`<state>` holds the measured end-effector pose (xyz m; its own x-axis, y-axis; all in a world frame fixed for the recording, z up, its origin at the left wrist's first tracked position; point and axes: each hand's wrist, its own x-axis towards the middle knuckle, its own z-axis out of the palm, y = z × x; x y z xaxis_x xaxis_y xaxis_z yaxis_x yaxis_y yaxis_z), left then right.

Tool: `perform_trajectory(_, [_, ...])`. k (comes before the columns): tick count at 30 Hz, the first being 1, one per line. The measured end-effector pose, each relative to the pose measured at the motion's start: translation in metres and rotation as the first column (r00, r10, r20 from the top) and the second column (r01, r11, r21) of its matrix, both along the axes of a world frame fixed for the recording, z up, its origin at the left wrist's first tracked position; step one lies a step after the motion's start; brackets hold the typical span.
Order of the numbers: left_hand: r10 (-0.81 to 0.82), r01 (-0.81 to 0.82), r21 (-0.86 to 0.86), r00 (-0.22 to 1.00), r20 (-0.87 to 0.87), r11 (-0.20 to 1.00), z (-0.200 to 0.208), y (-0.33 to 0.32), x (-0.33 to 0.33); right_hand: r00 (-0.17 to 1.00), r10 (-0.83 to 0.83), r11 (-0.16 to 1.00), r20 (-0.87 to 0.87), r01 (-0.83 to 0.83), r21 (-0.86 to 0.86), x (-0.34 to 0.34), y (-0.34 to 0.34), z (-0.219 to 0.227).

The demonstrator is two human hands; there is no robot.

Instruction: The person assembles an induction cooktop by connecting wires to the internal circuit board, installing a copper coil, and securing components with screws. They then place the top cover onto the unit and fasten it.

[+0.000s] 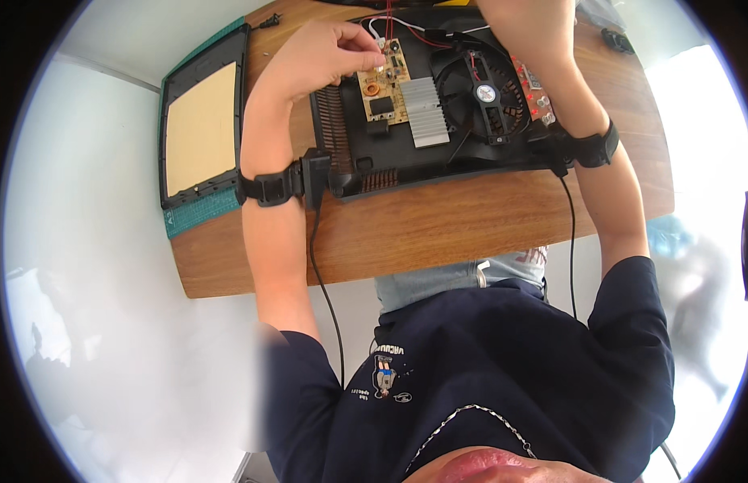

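Observation:
My left hand (339, 53) is over the upper left of a tan circuit board (396, 109), with thumb and index finger pinched together beside a small white part. What the pinch holds is too small to make out. The board sits in a black plastic housing (309, 105) beside a finned silver heat sink (426, 113) and a black fan (487, 94). Red wires (388, 10) rise from the board's top. My right hand (531, 30) is at the upper edge, over the housing's far right; its fingers are out of the picture. A red indicator board (538, 101) lies beneath that forearm.
At the left a black frame with a pale yellow panel (201, 129) lies on a green cutting mat (201, 213). Black cables (316, 258) hang from both wrist straps across the wooden table (438, 209). A small black part (617, 40) lies at the far right.

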<state>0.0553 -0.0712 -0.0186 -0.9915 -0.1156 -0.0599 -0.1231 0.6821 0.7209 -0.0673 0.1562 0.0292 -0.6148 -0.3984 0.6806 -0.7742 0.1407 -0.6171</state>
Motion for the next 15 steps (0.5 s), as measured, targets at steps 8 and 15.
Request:
perform_trajectory(8, [0.043, -0.041, 0.021, 0.996, -0.082, 0.999, -0.004, -0.004, -0.021, 0.986, -0.079, 0.993, -0.145, 0.065, -0.102, 0.012, 0.001, 0.005])
perform_trajectory(15, [0.085, -0.199, -0.319, 0.937, -0.339, 0.927, -0.023, -0.009, -0.035, 0.961, -0.178, 0.98, -0.211, 0.154, -0.123, 0.007, -0.018, -0.008])
